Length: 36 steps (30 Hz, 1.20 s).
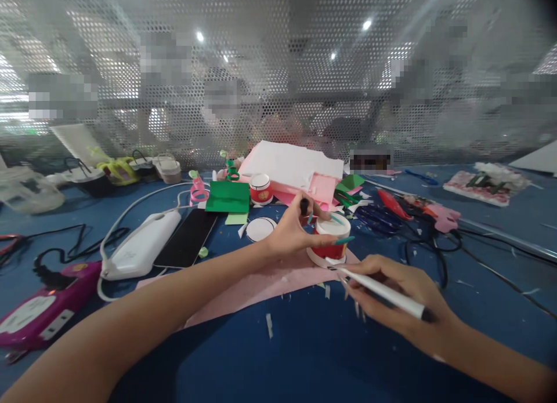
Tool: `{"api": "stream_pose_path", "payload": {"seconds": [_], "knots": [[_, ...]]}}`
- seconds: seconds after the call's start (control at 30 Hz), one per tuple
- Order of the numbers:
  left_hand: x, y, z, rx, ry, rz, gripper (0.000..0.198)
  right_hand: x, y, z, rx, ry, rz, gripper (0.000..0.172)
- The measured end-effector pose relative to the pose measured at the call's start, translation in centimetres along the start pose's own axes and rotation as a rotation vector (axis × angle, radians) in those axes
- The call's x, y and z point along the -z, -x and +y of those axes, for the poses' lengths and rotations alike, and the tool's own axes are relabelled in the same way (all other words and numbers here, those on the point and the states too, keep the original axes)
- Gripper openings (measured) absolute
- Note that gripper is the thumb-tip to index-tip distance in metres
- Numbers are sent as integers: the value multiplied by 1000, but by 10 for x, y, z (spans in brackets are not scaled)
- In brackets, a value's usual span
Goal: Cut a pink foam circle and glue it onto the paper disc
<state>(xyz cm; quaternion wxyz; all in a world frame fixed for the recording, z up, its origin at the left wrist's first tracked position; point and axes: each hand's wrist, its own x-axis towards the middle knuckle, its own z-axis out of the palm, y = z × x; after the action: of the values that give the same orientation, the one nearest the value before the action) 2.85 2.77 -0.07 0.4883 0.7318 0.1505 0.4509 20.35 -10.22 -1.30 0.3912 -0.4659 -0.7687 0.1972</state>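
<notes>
My left hand reaches in from the left, its thumb and fingers gripping the top of a small red and white round cup. A black cap is tucked between that hand's fingers. Under the cup lies a white base piece that sticks out around it. Pinched in my right hand is a white marker with a black end, its tip down at the edge of the white base. Pink paper lies beneath.
Left of the cup are a white paper circle, folded green paper, a phone, a white power bank and a purple power strip. Another red and white cup stands behind. Cables and blue-handled scissors lie right.
</notes>
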Motion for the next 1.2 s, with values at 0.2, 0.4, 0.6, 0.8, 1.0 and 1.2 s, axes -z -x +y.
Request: {"api": "stream_pose_path", "payload": {"seconds": [0.2,0.4,0.6,0.8,1.0,1.2], "knots": [[2,0,-1,-42,74,-17,56,-18,-1,-13,485,426,12,32],[2,1,0,-42,100,-19,56,-47,-19,-24,740,897,85,31],[5,2,1,-10,35,-48,57,-64,-33,-24,701,1027,102,29],[7,2,-1,-57,45,-48,56,-73,-38,-16,559,1033,58,23],[7,1,-2,-55,35,-45,56,-81,-44,-19,511,1095,93,23],[7,0,-2,-48,23,-48,56,-83,-46,-18,511,1108,101,23]]}}
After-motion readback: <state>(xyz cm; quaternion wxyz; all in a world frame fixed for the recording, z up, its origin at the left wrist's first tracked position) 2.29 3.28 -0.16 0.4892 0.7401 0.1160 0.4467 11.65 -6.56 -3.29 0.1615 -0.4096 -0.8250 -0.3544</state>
